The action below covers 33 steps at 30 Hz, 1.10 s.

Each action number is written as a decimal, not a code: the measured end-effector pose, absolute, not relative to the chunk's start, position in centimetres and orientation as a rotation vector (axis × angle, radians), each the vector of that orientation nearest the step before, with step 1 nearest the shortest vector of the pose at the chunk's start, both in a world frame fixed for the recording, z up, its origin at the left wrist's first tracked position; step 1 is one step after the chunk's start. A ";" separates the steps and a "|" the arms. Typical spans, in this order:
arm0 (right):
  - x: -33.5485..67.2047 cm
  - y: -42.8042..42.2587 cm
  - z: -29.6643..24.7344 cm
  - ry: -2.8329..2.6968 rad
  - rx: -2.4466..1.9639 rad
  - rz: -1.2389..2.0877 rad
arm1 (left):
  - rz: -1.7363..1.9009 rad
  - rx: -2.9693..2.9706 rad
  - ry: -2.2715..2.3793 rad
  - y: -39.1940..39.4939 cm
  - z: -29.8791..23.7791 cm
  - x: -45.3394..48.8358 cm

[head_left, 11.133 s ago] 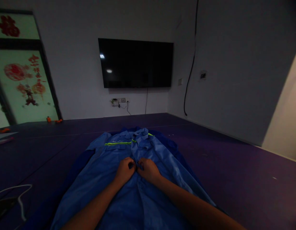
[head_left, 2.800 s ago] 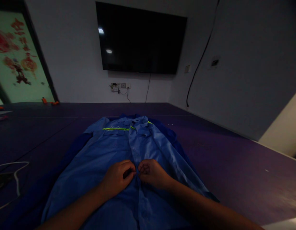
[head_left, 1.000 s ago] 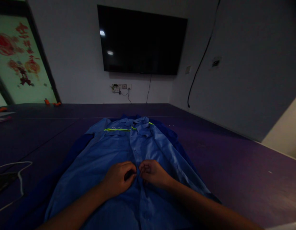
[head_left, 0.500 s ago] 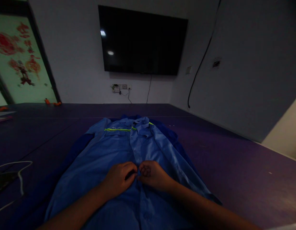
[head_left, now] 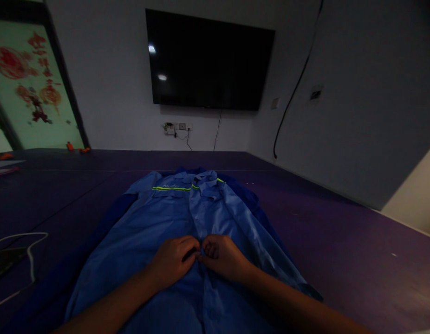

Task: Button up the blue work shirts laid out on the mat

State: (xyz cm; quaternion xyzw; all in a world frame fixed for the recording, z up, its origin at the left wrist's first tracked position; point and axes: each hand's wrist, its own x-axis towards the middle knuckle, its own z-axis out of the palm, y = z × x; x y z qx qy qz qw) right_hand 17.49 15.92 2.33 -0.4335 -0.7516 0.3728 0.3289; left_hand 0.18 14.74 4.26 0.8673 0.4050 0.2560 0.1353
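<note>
A blue work shirt (head_left: 148,241) with yellow-green stripes across the chest lies spread out in front of me, collar at the far end. Its front placket runs down the middle. My left hand (head_left: 175,260) pinches the placket from the left, thumb and fingers curled in. From the right, my right hand (head_left: 224,255) grips the same spot with its fingers bent, the fingertips of both hands almost meeting. Whatever small part lies between the fingertips is hidden. Darker blue sleeves (head_left: 114,215) extend on either side.
The shirt rests on a purple surface (head_left: 340,241). At the left lie a dark flat object (head_left: 8,262) and a white cable (head_left: 31,260). Orange items (head_left: 70,146) sit near the glass door. A television (head_left: 211,60) hangs on the wall; a black cable (head_left: 295,88) dangles at right.
Both hands stay at the same place on the placket, with only slight finger movement on the right hand. The view has shifted very slightly.
</note>
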 end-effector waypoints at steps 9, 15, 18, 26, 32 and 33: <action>17.4 16.0 2.1 -1.926 -1.105 1.003 | 0.832 2.521 1.090 14.8 3.5 -0.1; 17.6 16.2 2.0 -1.883 -1.074 1.080 | 0.783 2.562 1.062 15.1 3.4 -0.2; 17.6 16.3 2.1 -1.849 -1.081 1.101 | 0.750 2.555 1.094 15.1 3.7 -0.2; 17.6 16.4 2.4 -1.788 -1.070 1.203 | 0.720 2.563 1.161 14.9 4.1 -0.2; 17.6 16.3 1.8 -1.856 -1.072 1.088 | 0.741 2.607 1.008 15.0 3.9 -0.3; 17.6 16.3 1.7 -1.857 -1.078 1.083 | 0.734 2.618 1.001 15.1 3.9 -0.3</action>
